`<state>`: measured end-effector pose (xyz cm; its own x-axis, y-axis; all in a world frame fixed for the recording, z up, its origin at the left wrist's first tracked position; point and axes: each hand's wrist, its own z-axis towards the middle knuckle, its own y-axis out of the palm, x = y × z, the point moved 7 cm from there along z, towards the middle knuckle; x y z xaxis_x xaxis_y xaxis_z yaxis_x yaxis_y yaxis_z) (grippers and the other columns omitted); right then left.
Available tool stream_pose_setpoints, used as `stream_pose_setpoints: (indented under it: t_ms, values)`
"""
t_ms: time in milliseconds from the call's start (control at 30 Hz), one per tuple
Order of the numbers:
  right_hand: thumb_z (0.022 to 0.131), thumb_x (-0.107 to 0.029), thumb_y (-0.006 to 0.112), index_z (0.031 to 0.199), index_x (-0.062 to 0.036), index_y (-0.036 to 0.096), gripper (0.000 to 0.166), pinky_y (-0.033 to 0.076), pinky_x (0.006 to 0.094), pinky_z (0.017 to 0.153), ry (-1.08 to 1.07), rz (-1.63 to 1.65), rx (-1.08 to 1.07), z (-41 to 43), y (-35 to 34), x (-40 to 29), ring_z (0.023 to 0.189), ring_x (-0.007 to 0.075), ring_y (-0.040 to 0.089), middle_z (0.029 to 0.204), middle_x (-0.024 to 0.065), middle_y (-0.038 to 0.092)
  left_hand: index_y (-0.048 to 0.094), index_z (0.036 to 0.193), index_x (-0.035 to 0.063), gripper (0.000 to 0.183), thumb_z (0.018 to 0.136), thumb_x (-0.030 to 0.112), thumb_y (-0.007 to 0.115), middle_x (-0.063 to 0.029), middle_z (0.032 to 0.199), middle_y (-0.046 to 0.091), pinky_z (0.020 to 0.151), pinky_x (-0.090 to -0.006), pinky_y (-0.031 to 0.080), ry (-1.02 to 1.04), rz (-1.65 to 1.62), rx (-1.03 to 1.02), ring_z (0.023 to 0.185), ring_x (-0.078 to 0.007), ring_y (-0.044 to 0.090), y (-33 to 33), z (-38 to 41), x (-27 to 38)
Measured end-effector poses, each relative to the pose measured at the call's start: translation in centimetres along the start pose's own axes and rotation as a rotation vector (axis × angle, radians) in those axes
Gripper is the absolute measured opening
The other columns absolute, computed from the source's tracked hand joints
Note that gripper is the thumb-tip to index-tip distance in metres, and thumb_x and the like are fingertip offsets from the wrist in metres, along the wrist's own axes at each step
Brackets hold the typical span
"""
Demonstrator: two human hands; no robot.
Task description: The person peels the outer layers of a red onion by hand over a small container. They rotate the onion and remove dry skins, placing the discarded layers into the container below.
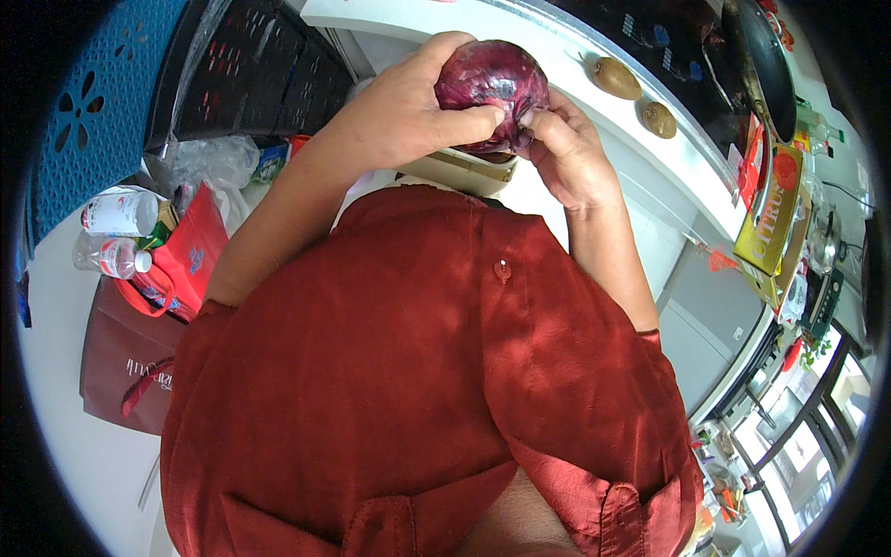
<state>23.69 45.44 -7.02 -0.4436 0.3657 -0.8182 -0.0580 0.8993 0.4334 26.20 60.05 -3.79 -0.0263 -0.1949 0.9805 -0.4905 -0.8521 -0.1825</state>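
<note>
A large red onion (pixel 493 83) with glossy purple skin is held up before my chest, near the white counter's edge. My left hand (pixel 411 111) wraps its left side, the thumb lying across the front. At the lower right of the onion, my right hand (pixel 574 150) pinches the gathered, dry end between thumb and fingers. Both thumb tips are close together there. The far side of the onion and some fingertips are hidden. Beneath the hands, a beige container (pixel 463 174) shows only in part, and its contents are mostly hidden.
Two kiwifruit (pixel 616 78) (pixel 658 120) rest on the white counter (pixel 557 63), beside a black cooktop (pixel 654 42). A dark frying pan (pixel 762 69) and a yellow carton (pixel 769 223) stand farther right. At left are a black crate (pixel 243 76), bottles (pixel 111 256) and a red bag (pixel 191 250).
</note>
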Motion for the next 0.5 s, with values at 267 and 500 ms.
stream_pose_setpoints:
  t_ms: [267, 500]
  values:
    - [0.078, -0.013, 0.068, 0.121, 0.0076, 0.042, 0.054, 0.054, 0.0301, 0.077, 0.013, -0.023, -0.005, -0.3, -0.4, 0.3, 0.089, 0.0198, 0.060, 0.105, 0.0143, 0.056, 0.039, 0.128, 0.0004, 0.063, 0.076, 0.017, 0.070, -0.0102, 0.109, 0.055, 0.087, -0.0303, 0.045, -0.005, -0.046, -0.026, 0.099, -0.0160, 0.055, 0.6, 0.0, -0.3]
    - [0.076, -0.013, 0.070, 0.125, 0.0009, 0.039, 0.059, 0.050, 0.0339, 0.086, -0.087, 0.088, 0.056, -0.9, -0.2, 0.5, 0.099, 0.0215, 0.056, 0.111, 0.0123, 0.054, 0.039, 0.131, 0.0057, 0.064, 0.078, 0.029, 0.065, -0.0066, 0.103, 0.057, 0.060, -0.0216, 0.046, -0.195, -0.190, -0.049, 0.082, -0.0100, 0.055, 0.0, 0.0, -2.1]
